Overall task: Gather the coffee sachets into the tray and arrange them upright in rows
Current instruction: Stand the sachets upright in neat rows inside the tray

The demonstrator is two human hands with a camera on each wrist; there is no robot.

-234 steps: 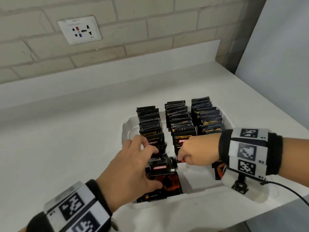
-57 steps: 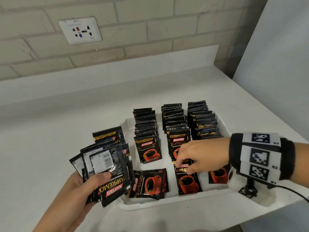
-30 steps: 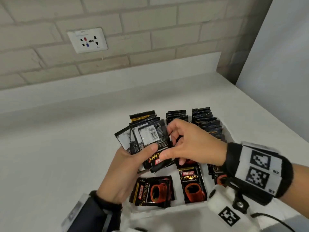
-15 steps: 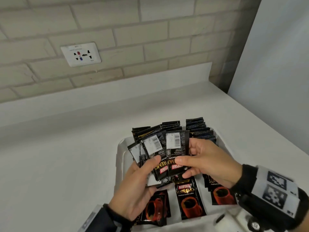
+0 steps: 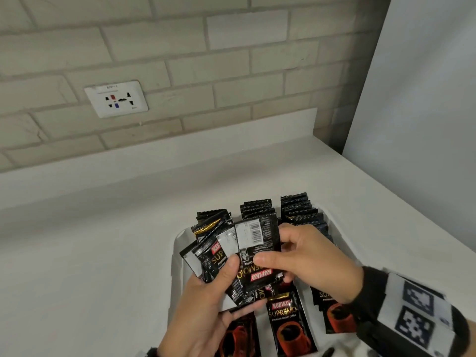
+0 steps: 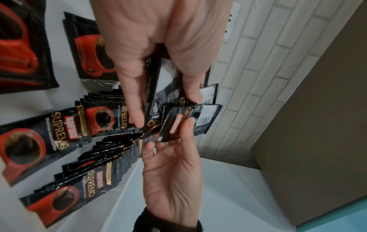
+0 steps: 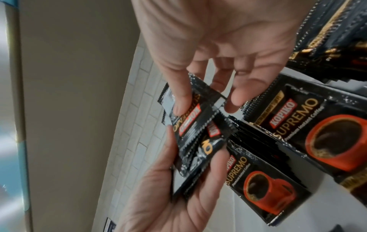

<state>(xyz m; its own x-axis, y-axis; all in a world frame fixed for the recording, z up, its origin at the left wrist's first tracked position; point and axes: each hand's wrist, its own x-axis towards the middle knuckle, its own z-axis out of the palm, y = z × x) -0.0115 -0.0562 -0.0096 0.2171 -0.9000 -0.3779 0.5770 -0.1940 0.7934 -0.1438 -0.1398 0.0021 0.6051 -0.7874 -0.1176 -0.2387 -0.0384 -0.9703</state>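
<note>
Left hand (image 5: 206, 302) gripping fanned bunch of sachets (image 5: 231, 251) above near end of tray (image 5: 177, 256), thumb pressing across front. Right hand (image 5: 311, 264) pinching front sachet (image 5: 260, 243), barcode side facing up, long axis standing roughly upright, tilting slightly. Sachet lying directly between both hands; right hand looking set to draw it off. Upright rows (image 5: 301, 215) lying beyond and below hands, flat sachets (image 5: 288, 323) lying nearer. Right hand closer to right and middle rows.
</note>
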